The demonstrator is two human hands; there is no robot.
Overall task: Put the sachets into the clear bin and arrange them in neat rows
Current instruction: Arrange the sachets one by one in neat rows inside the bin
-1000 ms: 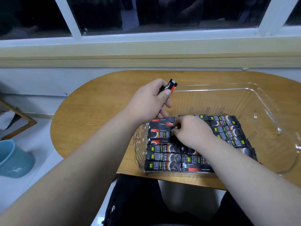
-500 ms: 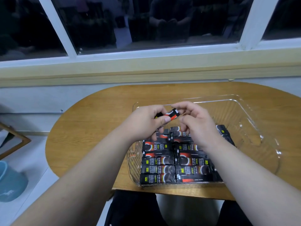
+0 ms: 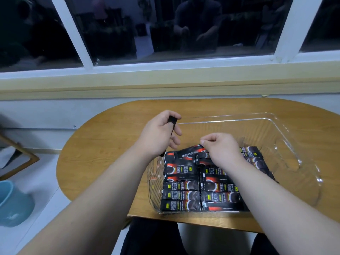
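right hand (image 3: 220, 150), pinching a sachet (image 3: 189, 151), has lowered it askew onto the rows (image 3: 181, 187) at the far end | left hand (image 3: 159, 134) clutches spare sachet (image 3: 172, 121) | straightening needed

The black sachets (image 3: 181, 185) in the clear bin (image 3: 283, 133) carry white lettering, small yellow tags and a red band, yet all of it is too small and blurred to be read.

Your flat black foil sachets (image 3: 181, 188) carry red-and-white swirls, white lettering and small yellow-green tags. You see them through a colourless clear plastic bin (image 3: 276, 129). The oval wooden table (image 3: 114, 144) under it is honey-brown with darker grain streaks. To your left stands a round teal plastic pail (image 3: 12, 205).
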